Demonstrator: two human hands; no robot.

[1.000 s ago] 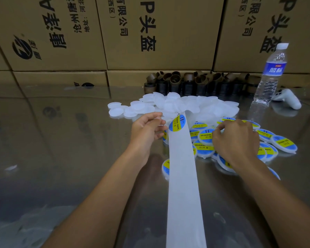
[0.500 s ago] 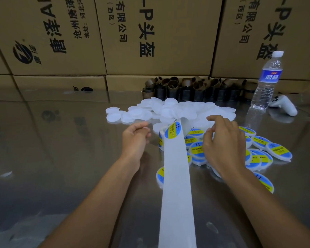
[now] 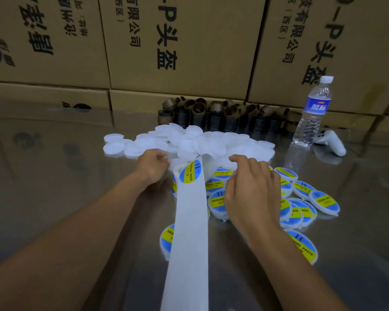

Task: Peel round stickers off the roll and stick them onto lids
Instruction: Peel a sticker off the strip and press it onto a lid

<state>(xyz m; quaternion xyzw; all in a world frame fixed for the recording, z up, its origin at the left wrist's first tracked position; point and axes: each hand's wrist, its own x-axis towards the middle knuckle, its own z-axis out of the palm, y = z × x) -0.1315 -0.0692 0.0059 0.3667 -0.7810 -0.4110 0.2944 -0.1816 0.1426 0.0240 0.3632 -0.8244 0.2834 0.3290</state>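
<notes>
The sticker roll [image 3: 177,176] stands at the table's middle, and its white backing strip [image 3: 188,243] runs toward me. One blue-and-yellow round sticker [image 3: 190,173] sits on the strip's far end. My left hand [image 3: 153,168] is at the roll's left side with curled fingers and thumb against the index finger; whether it grips anything is hidden. My right hand [image 3: 249,189] reaches over several stickered lids [image 3: 301,212], its bent fingers at the near edge of the pile of blank white lids [image 3: 189,140], holding nothing that I can see.
Empty brown roll cores [image 3: 222,115] are heaped behind the lids. At the right stand a water bottle [image 3: 312,113] and a white controller [image 3: 330,142]. Cardboard boxes [image 3: 177,41] wall off the back. A reflective steel table [image 3: 54,176] stretches to the left.
My right hand left the stickered lids and moved forward to the blank lid pile. My left hand drew slightly left of the roll, its fingers curling. The view came closer.
</notes>
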